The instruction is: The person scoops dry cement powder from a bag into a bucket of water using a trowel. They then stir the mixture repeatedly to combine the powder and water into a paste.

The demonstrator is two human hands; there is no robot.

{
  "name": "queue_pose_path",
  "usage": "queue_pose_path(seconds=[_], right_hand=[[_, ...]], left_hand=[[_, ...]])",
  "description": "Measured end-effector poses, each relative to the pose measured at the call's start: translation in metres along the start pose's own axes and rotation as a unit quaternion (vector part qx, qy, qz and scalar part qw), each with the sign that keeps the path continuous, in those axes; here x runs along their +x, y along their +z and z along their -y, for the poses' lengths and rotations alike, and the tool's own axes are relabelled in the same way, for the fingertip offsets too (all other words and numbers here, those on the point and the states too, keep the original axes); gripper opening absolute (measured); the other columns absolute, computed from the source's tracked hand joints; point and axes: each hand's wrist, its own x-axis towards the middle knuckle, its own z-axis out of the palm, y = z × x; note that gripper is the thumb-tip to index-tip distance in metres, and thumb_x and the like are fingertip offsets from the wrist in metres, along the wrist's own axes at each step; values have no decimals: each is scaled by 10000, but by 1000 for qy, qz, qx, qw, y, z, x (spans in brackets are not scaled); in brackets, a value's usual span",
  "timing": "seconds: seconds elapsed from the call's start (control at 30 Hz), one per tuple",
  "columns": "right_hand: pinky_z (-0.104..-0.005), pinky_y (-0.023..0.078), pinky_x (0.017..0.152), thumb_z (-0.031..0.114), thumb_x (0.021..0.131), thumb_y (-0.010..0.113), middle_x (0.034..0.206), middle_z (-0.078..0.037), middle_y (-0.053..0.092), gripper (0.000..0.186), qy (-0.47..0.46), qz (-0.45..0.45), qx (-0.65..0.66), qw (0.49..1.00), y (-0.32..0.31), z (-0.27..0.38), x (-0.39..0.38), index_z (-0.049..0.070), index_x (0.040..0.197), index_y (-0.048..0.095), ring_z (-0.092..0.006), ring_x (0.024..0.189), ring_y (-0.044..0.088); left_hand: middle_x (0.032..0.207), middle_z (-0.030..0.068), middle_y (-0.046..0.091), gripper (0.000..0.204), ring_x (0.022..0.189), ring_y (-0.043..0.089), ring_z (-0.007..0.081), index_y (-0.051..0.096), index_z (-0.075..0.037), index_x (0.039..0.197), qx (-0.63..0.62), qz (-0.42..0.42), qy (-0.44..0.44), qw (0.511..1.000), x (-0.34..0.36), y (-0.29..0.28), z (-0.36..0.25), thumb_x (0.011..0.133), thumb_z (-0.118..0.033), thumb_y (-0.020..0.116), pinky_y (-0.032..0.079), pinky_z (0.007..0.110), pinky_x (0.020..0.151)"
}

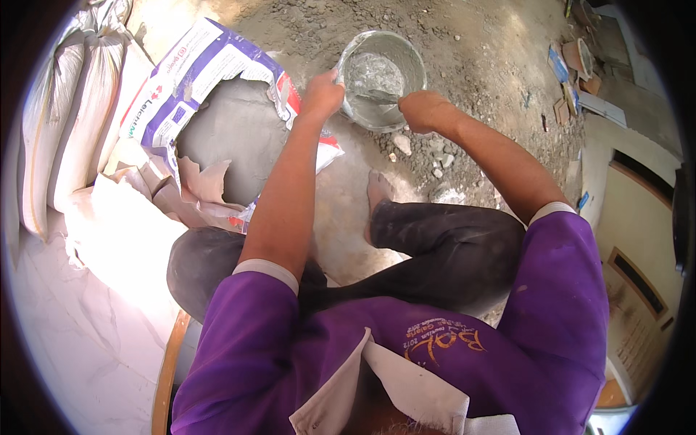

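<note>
Bit of clutter around here: plump whitish sacks [54, 138] at far left, then a torn-open paper bag [235, 54] with grey powder [239, 138] showing, its right side partly hidden behind the left forearm. Loose stones [401, 143] lie just below the bucket [416, 72], which sits on the dirt ground [478, 80] past the bare foot [379, 190]. As for the hands, the left hand [323, 96] is curled onto the bucket's left rim, and the right hand [426, 112] is fisted around a trowel [378, 96], blade inside the bucket.
</note>
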Motion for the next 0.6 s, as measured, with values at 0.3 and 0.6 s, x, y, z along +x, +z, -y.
queue_pose_path(seconds=[0.3, 0.6], right_hand=[[-417, 556, 805, 78, 818, 583, 1008, -169, 722, 246, 39, -65, 24, 997, -21, 9, 38, 9, 999, 736, -334, 964, 698], [-435, 545, 772, 63, 799, 586, 999, -144, 726, 268, 92, -69, 18, 993, -70, -26, 17, 54, 1015, 744, -307, 936, 700]], left_hand=[[1321, 241, 577, 498, 1252, 540, 367, 542, -26, 1360, -11, 1, 35, 999, 0, 4, -3, 882, -161, 578, 402, 393, 1054], [1298, 260, 583, 505, 1233, 553, 376, 542, -28, 1359, 4, -5, 23, 1000, 1, -1, 5, 875, -167, 580, 415, 396, 1042]])
